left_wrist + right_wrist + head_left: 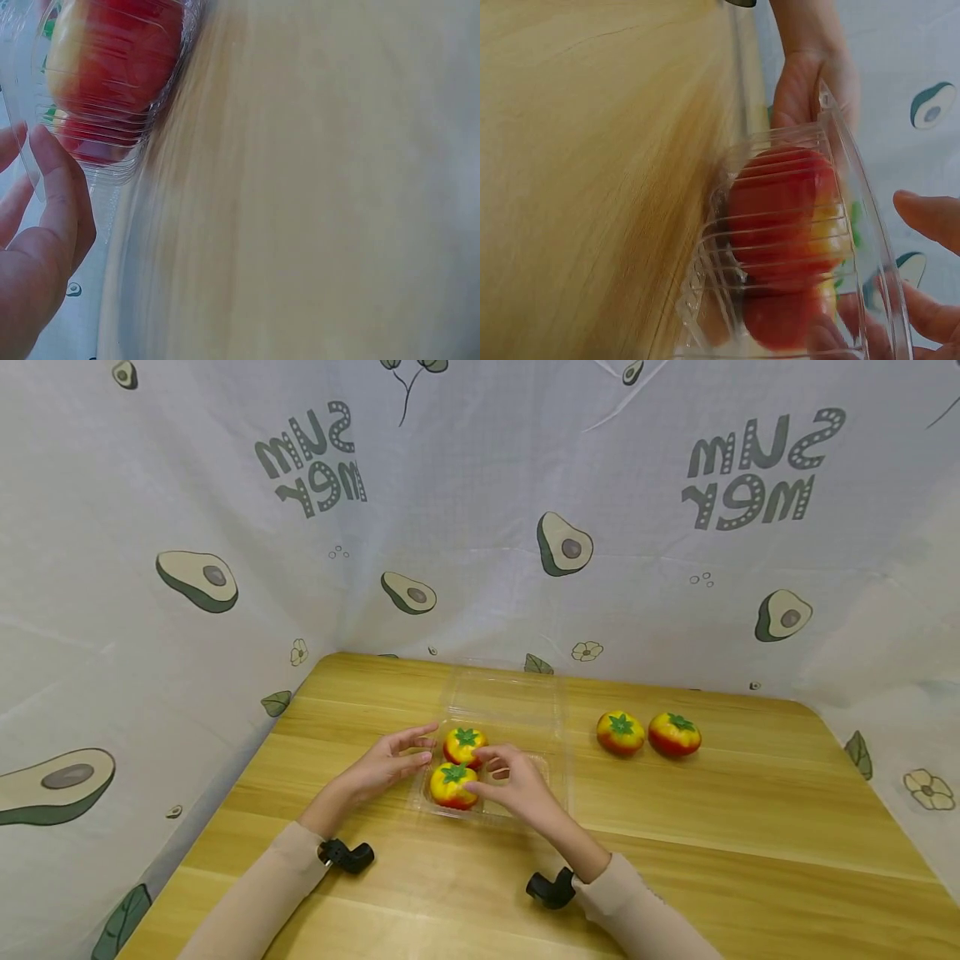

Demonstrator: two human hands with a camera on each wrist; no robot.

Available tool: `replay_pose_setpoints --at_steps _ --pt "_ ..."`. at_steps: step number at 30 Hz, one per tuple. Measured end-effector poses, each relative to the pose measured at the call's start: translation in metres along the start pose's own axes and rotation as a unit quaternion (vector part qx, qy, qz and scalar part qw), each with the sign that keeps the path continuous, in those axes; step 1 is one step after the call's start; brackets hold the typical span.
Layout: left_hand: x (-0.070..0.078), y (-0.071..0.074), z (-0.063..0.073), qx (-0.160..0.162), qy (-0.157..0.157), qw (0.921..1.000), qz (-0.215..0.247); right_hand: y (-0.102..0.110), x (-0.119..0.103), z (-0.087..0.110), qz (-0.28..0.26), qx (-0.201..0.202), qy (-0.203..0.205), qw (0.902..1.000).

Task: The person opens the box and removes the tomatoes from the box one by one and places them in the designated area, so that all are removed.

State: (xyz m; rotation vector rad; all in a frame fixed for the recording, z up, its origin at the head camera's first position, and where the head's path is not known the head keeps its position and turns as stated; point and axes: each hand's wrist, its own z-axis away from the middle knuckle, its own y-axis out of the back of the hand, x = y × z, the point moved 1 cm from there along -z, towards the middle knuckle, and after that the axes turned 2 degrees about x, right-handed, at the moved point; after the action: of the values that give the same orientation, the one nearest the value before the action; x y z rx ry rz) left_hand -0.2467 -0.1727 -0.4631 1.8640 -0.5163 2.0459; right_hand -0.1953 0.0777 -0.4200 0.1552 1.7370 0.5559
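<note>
Two red-and-yellow toy fruits with green leafy tops sit in the left side of a clear plastic clamshell box (495,814): a rear fruit (462,745) and a front fruit (452,787). My left hand (386,764) is at the box's left side, thumb and fingers spread about its rim, as the left wrist view shows; firm contact cannot be made out. My right hand (517,785) hovers over the box just right of both fruits, fingers loosely bent. In the right wrist view its thumb (930,217) stands apart from the fruits, while some fingers show through the plastic.
Behind the box its transparent lid (506,693) lies folded back. Two more fruits rest on the wooden table to the right, a nearer one (620,732) beside another (674,734). A white avocado-print cloth (480,510) hangs along the table's back and sides.
</note>
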Motion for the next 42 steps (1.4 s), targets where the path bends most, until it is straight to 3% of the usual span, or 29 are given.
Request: replay_pose_setpoints --at_steps 13,42 --pt "-0.003 0.002 0.002 -0.005 -0.002 1.0 -0.001 -0.016 0.007 -0.003 -0.015 0.014 -0.018 0.9996" --pt "-0.004 0.005 0.0 -0.01 0.0 1.0 0.002 -0.025 0.016 -0.006 -0.027 -0.034 -0.064 0.997"
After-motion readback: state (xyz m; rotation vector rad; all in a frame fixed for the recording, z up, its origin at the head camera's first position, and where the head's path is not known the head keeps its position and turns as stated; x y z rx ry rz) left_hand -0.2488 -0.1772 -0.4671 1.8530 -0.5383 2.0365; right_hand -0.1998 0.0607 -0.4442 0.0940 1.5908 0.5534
